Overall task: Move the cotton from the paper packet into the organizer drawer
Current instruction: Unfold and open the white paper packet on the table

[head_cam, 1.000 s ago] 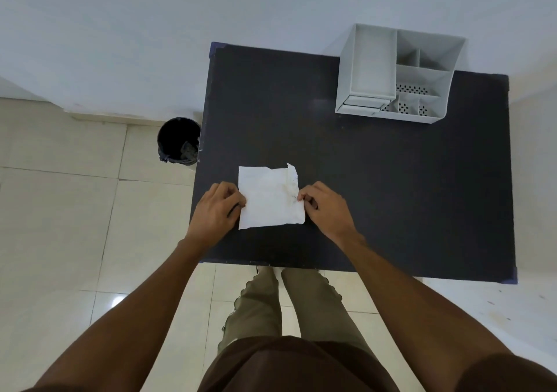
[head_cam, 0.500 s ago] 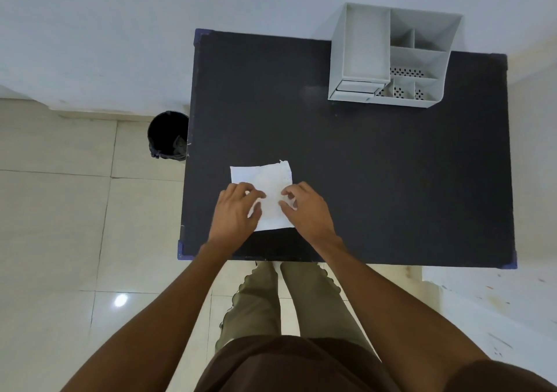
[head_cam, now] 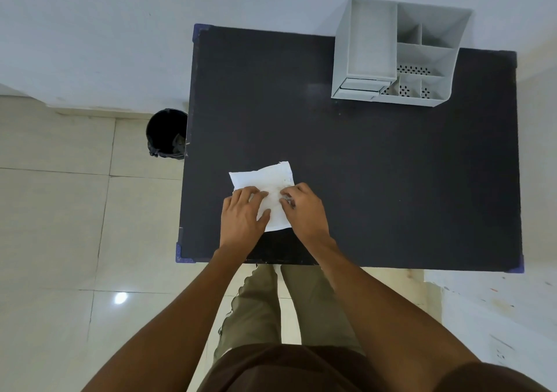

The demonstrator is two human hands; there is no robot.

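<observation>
Both hands rest on a white paper packet [head_cam: 265, 180] at the frame's centre, on a dark table [head_cam: 376, 165]. The left hand [head_cam: 242, 219] lies flat, fingers loosely together; the right hand [head_cam: 304, 210] curls, fingertips pinching paper. A grey organizer [head_cam: 398, 54] stands upper right.

The paper packet [head_cam: 265, 180] under both grips is plain white, with a few faint grey marks near its far right corner. The table [head_cam: 361, 162] around the grips is matt black, its corners capped in purplish blue. Well beyond the right hand [head_cam: 304, 210], the organizer [head_cam: 398, 57] is pale grey, and some of its compartments have floors dotted with rows of small dark holes. Left of the left hand [head_cam: 244, 219], off the table, a bin [head_cam: 165, 132] is black. The floor [head_cam: 54, 210] is cream tile with thin darker joints. The trousers [head_cam: 256, 307] are olive green.
</observation>
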